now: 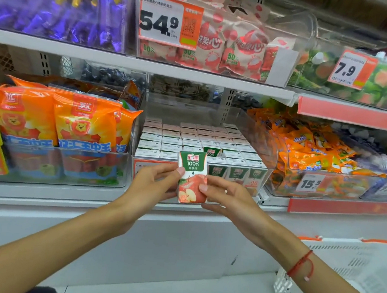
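Note:
A small apple juice carton point(192, 167), white and green on top with a red apple printed below, is held upright in front of the middle shelf. My left hand point(153, 185) grips its left side with the thumb on the front. My right hand point(227, 197) pinches its lower right corner. Behind it, a clear bin point(263, 139) holds several rows of the same juice cartons point(188, 141).
Orange sausage packs point(55, 123) fill the bin to the left, orange snack packets point(310, 145) the bin to the right. The upper shelf carries purple candy point(55, 3) and pink-white pouches point(233, 46) with price tags. A white shopping basket point(350, 274) with an orange handle sits at lower right.

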`<state>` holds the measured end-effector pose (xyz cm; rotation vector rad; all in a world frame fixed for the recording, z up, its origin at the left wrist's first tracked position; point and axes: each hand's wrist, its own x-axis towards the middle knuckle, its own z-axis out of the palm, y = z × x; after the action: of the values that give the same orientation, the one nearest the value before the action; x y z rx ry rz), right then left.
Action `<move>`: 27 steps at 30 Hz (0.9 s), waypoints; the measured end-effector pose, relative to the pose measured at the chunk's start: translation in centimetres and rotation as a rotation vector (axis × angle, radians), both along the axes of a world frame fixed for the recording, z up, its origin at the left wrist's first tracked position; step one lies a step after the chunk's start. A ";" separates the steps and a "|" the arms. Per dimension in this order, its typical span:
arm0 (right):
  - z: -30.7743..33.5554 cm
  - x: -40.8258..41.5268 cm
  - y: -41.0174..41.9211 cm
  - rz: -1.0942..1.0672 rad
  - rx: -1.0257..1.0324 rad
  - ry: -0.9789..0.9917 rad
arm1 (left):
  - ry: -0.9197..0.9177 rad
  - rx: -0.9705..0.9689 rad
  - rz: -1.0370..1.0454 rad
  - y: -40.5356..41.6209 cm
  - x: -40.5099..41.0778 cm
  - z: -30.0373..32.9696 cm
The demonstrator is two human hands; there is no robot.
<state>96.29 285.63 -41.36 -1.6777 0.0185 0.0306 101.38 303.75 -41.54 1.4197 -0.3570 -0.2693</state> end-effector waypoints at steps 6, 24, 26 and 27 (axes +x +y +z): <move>-0.3 0.0 0.3 -0.105 -0.033 -0.096 | -0.177 0.033 0.174 0.1 0.1 -0.1; 0.3 0.2 0.4 -0.151 -0.183 -0.120 | 0.009 0.319 -0.201 1.0 0.7 1.0; 0.3 0.3 0.3 -0.131 -0.177 -0.103 | 0.023 0.286 -0.189 0.9 0.9 0.8; 0.2 0.3 0.2 -0.100 -0.163 -0.077 | 0.041 0.250 -0.180 0.8 0.9 0.8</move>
<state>96.57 285.86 -41.14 -1.8377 0.0483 -0.1135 102.30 304.58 -40.71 1.6264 -0.4299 -0.5031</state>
